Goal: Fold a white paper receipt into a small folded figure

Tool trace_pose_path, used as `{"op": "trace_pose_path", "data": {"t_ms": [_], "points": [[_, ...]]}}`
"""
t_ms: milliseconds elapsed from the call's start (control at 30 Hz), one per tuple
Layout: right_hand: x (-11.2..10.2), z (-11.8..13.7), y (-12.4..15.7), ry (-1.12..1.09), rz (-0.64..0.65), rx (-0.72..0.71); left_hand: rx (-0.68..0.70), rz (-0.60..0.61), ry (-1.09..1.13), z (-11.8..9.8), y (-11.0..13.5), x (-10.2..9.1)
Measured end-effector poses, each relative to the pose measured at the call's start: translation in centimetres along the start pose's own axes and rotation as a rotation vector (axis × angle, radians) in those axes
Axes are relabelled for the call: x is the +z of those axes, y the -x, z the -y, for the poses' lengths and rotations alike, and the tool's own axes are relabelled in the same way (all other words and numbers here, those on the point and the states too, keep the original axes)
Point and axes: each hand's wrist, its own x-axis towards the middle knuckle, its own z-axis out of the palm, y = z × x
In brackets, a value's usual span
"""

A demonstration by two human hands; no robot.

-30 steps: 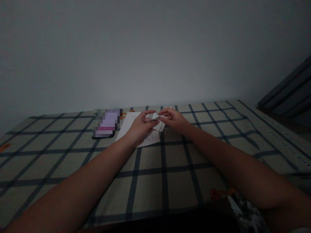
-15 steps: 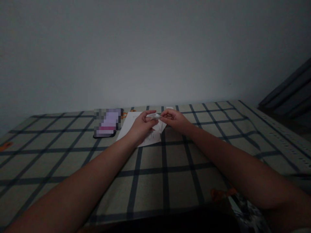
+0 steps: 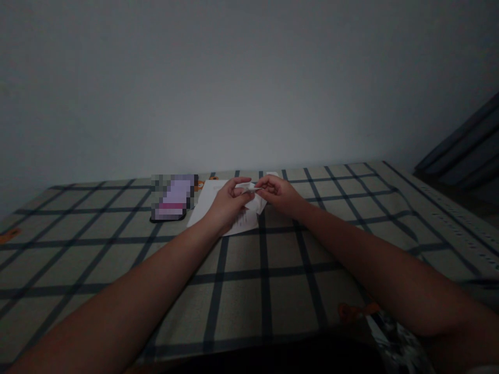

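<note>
Both my arms reach forward over a checked cloth. My left hand [image 3: 228, 200] and my right hand [image 3: 277, 191] meet at a small folded piece of white paper [image 3: 255, 196], each pinching one side of it just above the surface. Under my left hand lies a flat white sheet [image 3: 210, 200] with faint print on it. The light is dim and the fold's shape is hard to make out.
A phone [image 3: 171, 200] with a lit, blurred screen lies left of the sheet. The checked cloth [image 3: 273, 270] covers the whole surface up to a plain wall [image 3: 249, 88]. A dark slanted frame [image 3: 463, 150] stands at the far right.
My hands have closed slightly toward each other on the folded paper, which looks a little more bunched. The sheet and phone have not moved.
</note>
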Motion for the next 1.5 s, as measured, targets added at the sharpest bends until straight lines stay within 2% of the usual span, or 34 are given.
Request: {"op": "trace_pose_path", "data": {"t_ms": [200, 500, 600, 733, 867, 1033, 1167, 1500], "points": [[0.0, -0.3, 0.0, 0.108, -0.025, -0.080, 0.019, 0.010, -0.002, 0.2, 0.0, -0.1], [-0.2, -0.3, 0.1, 0.180, -0.027, -0.115, 0.027, 0.009, 0.006, 0.2, -0.1, -0.1], [0.0, -0.4, 0.0, 0.103, -0.034, -0.076, 0.028, 0.017, 0.004, 0.2, -0.1, -0.2], [0.0, 0.0, 0.1, -0.072, -0.028, 0.101, 0.050, -0.019, 0.043, -0.2, 0.0, 0.0], [-0.1, 0.7, 0.2, -0.019, 0.046, 0.219, 0.077, -0.085, 0.089, -0.5, -0.1, 0.1], [-0.4, 0.8, 0.3, 0.081, 0.053, 0.216, 0.086, -0.102, 0.103, -0.5, -0.2, 0.1], [-0.4, 0.5, 0.2, 0.087, 0.039, 0.163, 0.080, -0.083, 0.102, -0.4, -0.2, 0.1], [-0.2, 0.4, 0.2, 0.099, 0.049, 0.151, 0.069, -0.053, 0.106, -0.5, 0.0, 0.3]]}}
